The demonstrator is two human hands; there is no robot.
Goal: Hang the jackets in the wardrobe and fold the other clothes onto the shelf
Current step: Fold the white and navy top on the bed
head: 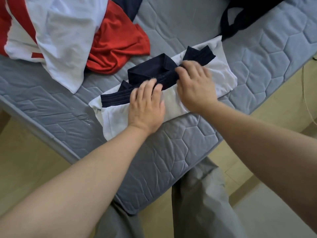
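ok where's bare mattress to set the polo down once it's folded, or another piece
Bare mattress at the near corner, below the white polo; a strip up top between the red garment and the dark garment; and right of the polo to the mattress edge. Crowded upper left, where the white clothes pile against the red one.

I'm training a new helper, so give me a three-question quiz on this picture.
1. True or false: the left hand and right hand both touch the shirt on the mattress.
2. The shirt's collar is: A red, B navy, C green?
3. Fill in: in the picture, the red garment lies up and to the ____ of the shirt.
Key: 1 true; 2 B; 3 left.
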